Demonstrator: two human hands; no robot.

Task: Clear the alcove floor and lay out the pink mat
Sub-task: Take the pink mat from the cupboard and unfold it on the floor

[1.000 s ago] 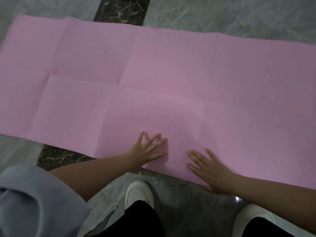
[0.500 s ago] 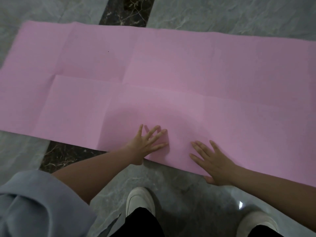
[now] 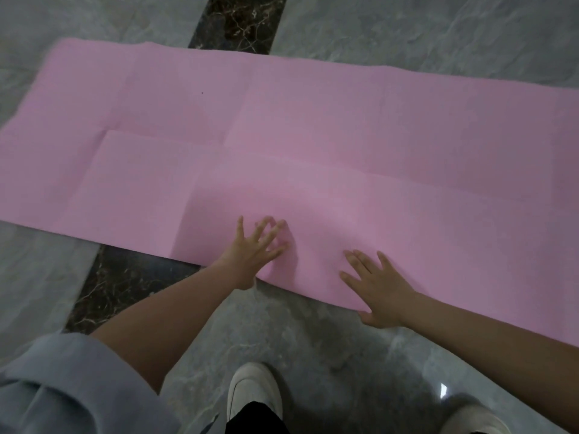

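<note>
Below our outstretched arms, white shoes (image 3: pixel 253 389) stand on grey marble; our left hand (image 3: pixel 250 252) and right hand (image 3: pixel 380 288), fingers spread flat, press the pink mat's (image 3: pixel 313 136) near edge, apparently smoothing its creases beyond.

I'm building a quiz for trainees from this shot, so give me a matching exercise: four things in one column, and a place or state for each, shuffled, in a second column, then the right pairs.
Things:
1. pink mat
2. left hand
3. right hand
4. white shoe

Places or states:
A. on the grey floor, below the mat's near edge
B. fingers spread, on the mat near its near edge, beside the dark marble strip
C. unfolded on the floor, creased
D. flat on the mat, thumb at the near edge

Pairs: 1-C, 2-B, 3-D, 4-A
</note>
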